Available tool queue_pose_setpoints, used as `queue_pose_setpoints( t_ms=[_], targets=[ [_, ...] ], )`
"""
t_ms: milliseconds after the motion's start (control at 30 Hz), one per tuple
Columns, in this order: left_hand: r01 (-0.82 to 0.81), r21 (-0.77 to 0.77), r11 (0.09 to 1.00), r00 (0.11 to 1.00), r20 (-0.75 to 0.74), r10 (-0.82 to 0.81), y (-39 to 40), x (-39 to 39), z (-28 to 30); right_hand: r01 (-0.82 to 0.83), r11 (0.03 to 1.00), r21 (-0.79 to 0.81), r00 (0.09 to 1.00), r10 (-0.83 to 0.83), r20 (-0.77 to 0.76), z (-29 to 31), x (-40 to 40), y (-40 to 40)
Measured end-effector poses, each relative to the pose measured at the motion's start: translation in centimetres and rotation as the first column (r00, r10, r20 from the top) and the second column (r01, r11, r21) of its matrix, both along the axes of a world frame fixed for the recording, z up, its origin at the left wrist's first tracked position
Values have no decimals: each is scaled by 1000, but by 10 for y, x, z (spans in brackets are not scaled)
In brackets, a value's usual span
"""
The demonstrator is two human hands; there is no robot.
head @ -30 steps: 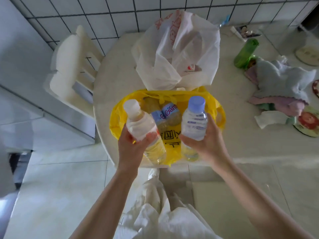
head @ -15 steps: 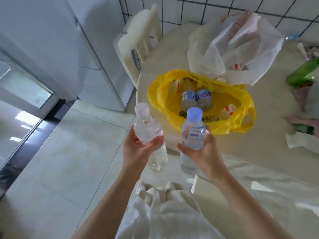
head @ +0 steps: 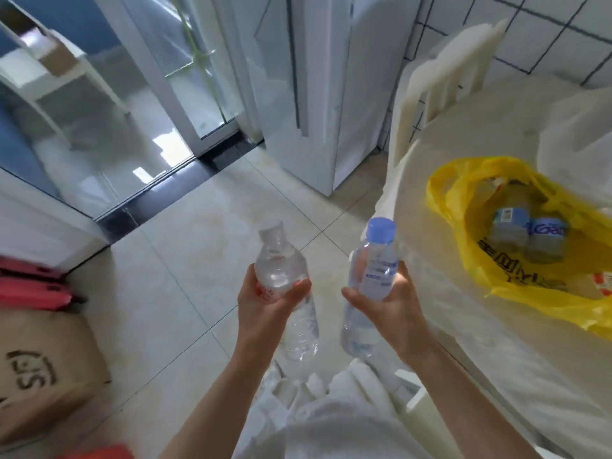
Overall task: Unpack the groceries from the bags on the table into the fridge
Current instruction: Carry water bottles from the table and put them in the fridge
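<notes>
My left hand (head: 268, 309) grips a clear water bottle with a white cap (head: 281, 266) around its middle. My right hand (head: 390, 303) holds a second water bottle with a blue cap (head: 374, 263). Both bottles are held upright over the tiled floor, left of the round table (head: 463, 154). On the table lies an open yellow bag (head: 496, 279) with two more blue-labelled bottles (head: 526, 233) inside. A white bag (head: 576, 127) sits behind it at the right edge. The white fridge (head: 318, 94) stands closed straight ahead.
A white chair (head: 437, 81) stands between the fridge and the table. A brown cardboard box (head: 43, 369) and a red object (head: 29, 286) sit on the floor at the left. A glass sliding door (head: 159, 104) fills the upper left.
My view has swung left, away from the table toward the fridge and glass door. Both hands have carried their bottles off the table's edge and out over the floor.
</notes>
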State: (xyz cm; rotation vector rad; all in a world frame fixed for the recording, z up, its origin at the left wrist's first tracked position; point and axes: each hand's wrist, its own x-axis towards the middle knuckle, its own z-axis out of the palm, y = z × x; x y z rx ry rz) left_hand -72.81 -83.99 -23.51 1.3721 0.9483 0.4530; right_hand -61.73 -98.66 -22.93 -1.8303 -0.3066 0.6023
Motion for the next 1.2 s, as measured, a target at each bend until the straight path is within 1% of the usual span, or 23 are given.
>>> queue_pose_setpoints(
  t_ms=[167, 400, 533, 633, 733, 933, 1000, 1100, 1200],
  targets=[
    [-108, -23, 994, 994, -2, 108, 72, -56, -2, -98, 995, -15, 994, 98, -54, -4, -43, 86],
    [-200, -42, 979, 979, -40, 198, 165, -110, -7, -189, 982, 8, 978, 189, -87, -5, -97, 205],
    [-295, -3, 955, 954, -52, 295, 207, -129, -6, -252, 968, 20, 964, 253, -77, 1, -111, 254],
    [-350, 51, 935, 933, -68, 353, 236, -134, -10, -291, 957, -18, 955, 290, -57, 2, -110, 284],
    [-384, 77, 920, 917, -83, 390, 264, -129, -12, -318, 947, -38, 947, 316, -54, -1, -101, 314],
    [-404, 121, 907, 901, -117, 417, 331, -98, -22, -353, 933, -65, 935, 355, 21, -10, -66, 381],
    [-393, 147, 908, 903, -125, 411, 347, -85, -23, -362, 928, -88, 926, 369, 79, -8, -56, 398],
    [-378, 175, 909, 907, -129, 402, 385, -56, -22, -386, 915, -118, 885, 404, 234, -5, -31, 434],
    [-333, 206, 920, 919, -145, 366, 422, -25, -18, -396, 909, -133, 866, 418, 274, -3, -1, 470]
  ],
)
